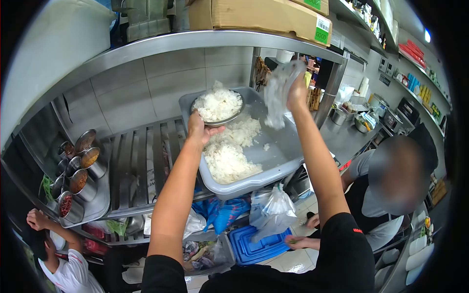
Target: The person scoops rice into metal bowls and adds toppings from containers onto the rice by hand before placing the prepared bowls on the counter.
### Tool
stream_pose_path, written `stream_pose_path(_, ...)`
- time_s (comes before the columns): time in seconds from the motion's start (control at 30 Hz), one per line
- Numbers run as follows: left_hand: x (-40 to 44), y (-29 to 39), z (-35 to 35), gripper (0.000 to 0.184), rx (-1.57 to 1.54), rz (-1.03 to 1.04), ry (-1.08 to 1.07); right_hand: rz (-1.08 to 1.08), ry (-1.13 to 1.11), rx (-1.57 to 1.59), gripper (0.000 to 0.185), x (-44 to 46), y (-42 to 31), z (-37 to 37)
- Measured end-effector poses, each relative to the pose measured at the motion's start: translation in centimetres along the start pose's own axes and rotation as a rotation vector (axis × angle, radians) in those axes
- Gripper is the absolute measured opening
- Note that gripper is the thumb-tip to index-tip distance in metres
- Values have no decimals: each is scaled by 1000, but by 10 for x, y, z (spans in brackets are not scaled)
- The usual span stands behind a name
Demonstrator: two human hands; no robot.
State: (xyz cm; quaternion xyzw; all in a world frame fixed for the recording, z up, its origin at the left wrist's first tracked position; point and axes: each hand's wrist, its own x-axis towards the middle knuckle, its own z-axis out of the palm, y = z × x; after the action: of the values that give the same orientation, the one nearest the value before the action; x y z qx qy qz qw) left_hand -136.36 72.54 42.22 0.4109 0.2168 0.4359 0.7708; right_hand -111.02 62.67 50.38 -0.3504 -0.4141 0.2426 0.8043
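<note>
Holding level is advised for the left hand (197, 128), its grip supporting the bowl (236, 115) of rice (217, 101) above the tub (264, 181), upper centre; rightward, clear plastic (280, 95) is grasped by the right hand (296, 93), best raised clear.

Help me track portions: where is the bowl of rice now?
In the head view, the bowl of rice is in the left hand, over the far end of the grey tub.

Short black sleeves (344, 249), one with red marking (358, 230).
</note>
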Motion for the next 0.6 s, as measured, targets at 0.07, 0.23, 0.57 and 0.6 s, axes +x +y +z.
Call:
stream_pose_path(0.07,-1,0,1,47,-59,1,65,-99,26,-847,53,-2,48,-51)
stream_pose_path(0.23,-7,2,0,54,-94,51,66,327,-623,-1692,40,-37,28,-50)
stream_pose_path(0.57,-82,17,26,53,144,86,-31,-23,-594,-468,67,-33,8,74)
stream_pose_path(0.6,-91,19,29,53,140,106,-1,134,-648,-402,69,-40,3,86)
